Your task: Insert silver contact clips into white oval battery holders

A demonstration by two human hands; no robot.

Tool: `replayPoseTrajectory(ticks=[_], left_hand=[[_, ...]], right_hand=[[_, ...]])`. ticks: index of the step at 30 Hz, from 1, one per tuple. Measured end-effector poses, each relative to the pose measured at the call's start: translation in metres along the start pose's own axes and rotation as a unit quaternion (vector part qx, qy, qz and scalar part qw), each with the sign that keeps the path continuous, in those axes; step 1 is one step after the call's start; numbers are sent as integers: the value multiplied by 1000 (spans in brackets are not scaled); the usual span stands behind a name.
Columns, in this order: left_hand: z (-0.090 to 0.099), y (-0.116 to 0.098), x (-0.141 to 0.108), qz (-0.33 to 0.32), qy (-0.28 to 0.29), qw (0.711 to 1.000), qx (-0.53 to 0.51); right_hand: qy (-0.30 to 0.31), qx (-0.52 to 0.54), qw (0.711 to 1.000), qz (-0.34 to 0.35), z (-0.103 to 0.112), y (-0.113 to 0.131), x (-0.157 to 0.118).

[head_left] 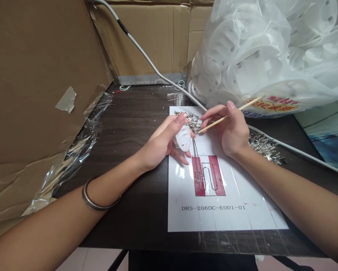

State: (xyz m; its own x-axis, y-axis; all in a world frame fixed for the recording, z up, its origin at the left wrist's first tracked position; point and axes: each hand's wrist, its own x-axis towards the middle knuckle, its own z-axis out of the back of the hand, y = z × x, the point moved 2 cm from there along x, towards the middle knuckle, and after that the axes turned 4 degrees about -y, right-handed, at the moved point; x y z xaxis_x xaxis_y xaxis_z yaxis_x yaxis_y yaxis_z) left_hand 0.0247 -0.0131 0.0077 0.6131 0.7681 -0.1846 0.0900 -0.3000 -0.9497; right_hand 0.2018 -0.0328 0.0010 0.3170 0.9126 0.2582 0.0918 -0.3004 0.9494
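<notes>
My left hand (169, 137) is closed around a small white slotted plastic piece (182, 138), with the thumb on top. My right hand (232, 130) pinches a thin wooden stick (243, 107). The stick's lower tip points at a small heap of shiny metal pieces (193, 121) just beyond the left fingertips. I cannot tell whether the tip touches them. Under both hands lies a white printed sheet (185, 218) with a red and white picture and the text DRS-206DC-E001-01. Thin dark prongs (195, 150) show below the left fingers.
A clear plastic bag (247, 71) full of white round plastic parts stands at the back right. More metal pieces (267, 146) are heaped beside my right forearm. A white cable (157, 69) crosses the dark table (123, 124). Cardboard walls (39, 75) stand left and behind.
</notes>
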Motion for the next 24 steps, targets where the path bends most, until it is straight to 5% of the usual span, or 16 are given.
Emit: replayPoseTrajectory(ticks=[24], left_hand=[[-3,-2,0,17,1,998,60]], right_hand=[[171,41,984,8,5,1,-1]])
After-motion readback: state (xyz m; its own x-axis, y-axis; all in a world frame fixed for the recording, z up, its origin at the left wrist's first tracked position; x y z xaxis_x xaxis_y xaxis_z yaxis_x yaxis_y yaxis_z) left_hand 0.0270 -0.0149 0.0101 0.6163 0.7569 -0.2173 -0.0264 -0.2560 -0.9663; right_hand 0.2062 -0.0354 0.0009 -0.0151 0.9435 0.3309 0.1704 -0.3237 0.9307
